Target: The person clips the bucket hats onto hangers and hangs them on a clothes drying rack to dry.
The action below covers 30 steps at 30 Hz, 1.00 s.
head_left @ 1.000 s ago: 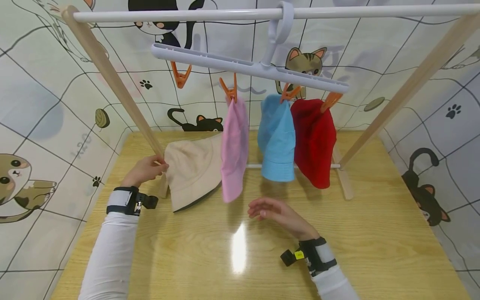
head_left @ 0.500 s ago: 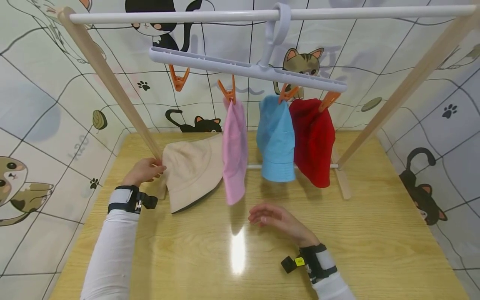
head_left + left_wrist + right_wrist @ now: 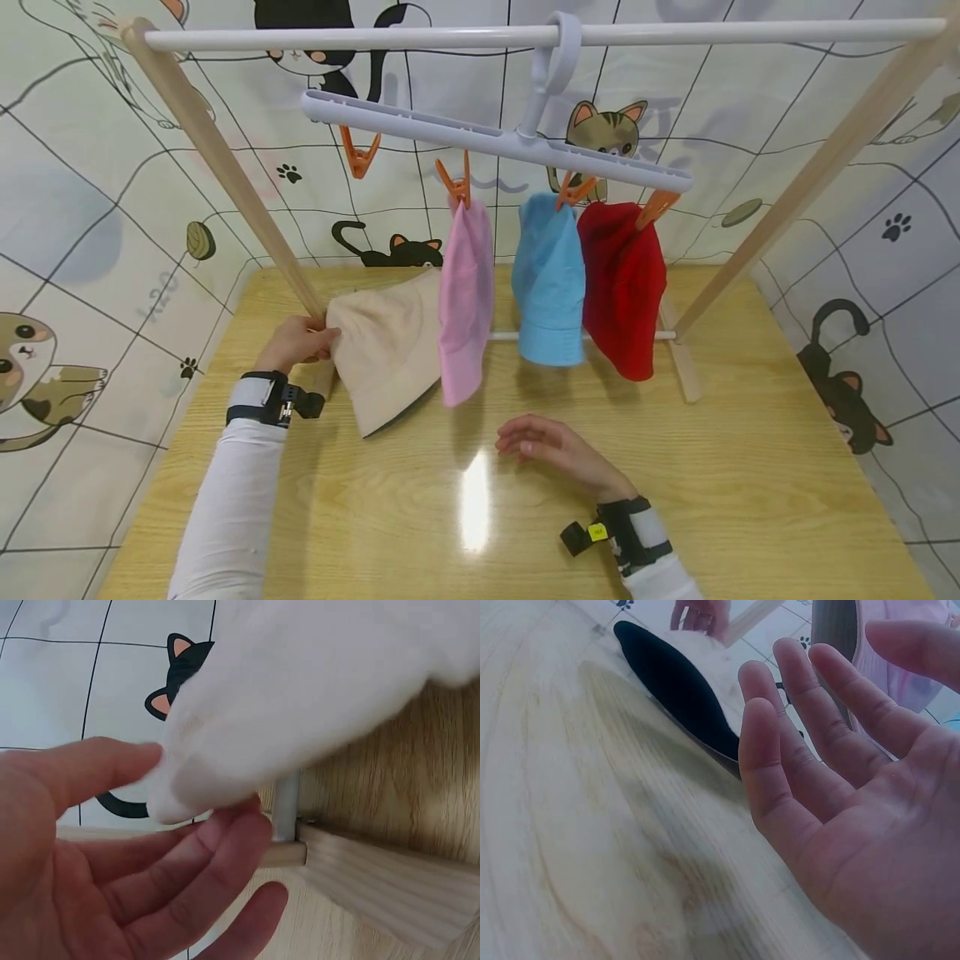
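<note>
My left hand (image 3: 298,342) pinches the left edge of a beige bucket hat (image 3: 390,342), thumb on one side and fingers behind the cloth. In the left wrist view the pale fabric (image 3: 300,697) is caught between thumb and fingers. The hat's dark inside (image 3: 675,682) shows in the right wrist view. My right hand (image 3: 558,450) hovers over the table with loosely bent fingers and holds nothing. Above it hang a pink bucket hat (image 3: 467,308), a light blue bucket hat (image 3: 551,287) and a red bucket hat (image 3: 626,292), each from an orange clip.
A pale clip hanger (image 3: 480,137) hangs tilted from the rack's white top bar (image 3: 360,39). Its leftmost orange clip (image 3: 360,154) holds nothing. Wooden rack posts (image 3: 225,175) slope down either side to feet on the wooden table (image 3: 420,517). Cat-print walls stand behind.
My left hand has shifted slightly right, and the beige hat's lower edge has swung right and down. The hanging pink hat sways a little. My right hand is nearly still.
</note>
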Each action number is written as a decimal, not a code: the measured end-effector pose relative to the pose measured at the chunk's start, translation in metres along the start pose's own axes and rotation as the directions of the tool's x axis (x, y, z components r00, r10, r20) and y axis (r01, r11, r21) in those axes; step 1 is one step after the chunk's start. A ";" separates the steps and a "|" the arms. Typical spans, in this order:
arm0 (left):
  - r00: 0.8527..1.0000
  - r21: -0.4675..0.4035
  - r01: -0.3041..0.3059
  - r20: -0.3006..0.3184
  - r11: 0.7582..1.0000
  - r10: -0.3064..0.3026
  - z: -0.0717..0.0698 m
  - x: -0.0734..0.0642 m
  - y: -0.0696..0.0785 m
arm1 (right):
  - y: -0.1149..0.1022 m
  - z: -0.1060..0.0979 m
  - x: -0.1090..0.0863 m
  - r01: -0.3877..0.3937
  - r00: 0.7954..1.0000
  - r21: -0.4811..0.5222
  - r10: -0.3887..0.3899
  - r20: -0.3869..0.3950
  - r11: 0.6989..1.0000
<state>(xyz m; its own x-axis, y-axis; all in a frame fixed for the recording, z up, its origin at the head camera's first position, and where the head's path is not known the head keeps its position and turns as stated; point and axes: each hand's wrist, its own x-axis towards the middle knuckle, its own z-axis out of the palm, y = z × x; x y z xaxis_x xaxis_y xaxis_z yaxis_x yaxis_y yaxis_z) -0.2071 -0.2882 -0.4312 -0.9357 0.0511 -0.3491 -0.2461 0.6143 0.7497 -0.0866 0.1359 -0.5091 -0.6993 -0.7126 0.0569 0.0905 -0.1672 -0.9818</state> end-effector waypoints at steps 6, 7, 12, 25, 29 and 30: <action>0.999 0.001 -0.003 0.047 1.000 0.003 0.008 0.004 0.004 | 0.003 0.002 -0.001 0.005 1.000 0.021 -0.005 0.009 1.000; 0.999 0.000 -0.011 0.047 1.000 0.011 0.009 0.005 0.004 | 0.003 0.002 -0.001 0.008 1.000 0.021 -0.009 0.011 1.000; 0.994 0.000 -0.105 0.035 0.995 0.105 0.014 0.007 0.006 | 0.004 0.003 -0.001 0.001 1.000 0.030 -0.002 0.011 1.000; 0.981 -0.002 -0.183 -0.065 0.983 0.183 0.018 0.003 0.026 | 0.008 0.006 -0.003 0.011 1.000 0.036 -0.012 0.022 0.999; 0.977 0.011 -0.195 -0.088 0.981 0.195 0.017 0.002 0.032 | 0.010 0.006 -0.002 0.008 1.000 0.051 -0.010 0.028 0.999; 0.975 0.021 -0.198 -0.095 0.980 0.199 0.017 0.002 0.034 | 0.010 0.006 -0.002 0.004 1.000 0.053 -0.006 0.028 0.999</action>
<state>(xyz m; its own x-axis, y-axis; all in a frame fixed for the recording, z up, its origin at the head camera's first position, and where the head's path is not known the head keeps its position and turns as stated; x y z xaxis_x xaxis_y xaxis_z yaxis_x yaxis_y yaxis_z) -0.2129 -0.2541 -0.4156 -0.9856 0.0970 -0.1382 -0.0511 0.6084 0.7920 -0.0801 0.1315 -0.5177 -0.6793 -0.7307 0.0677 0.1248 -0.2059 -0.9706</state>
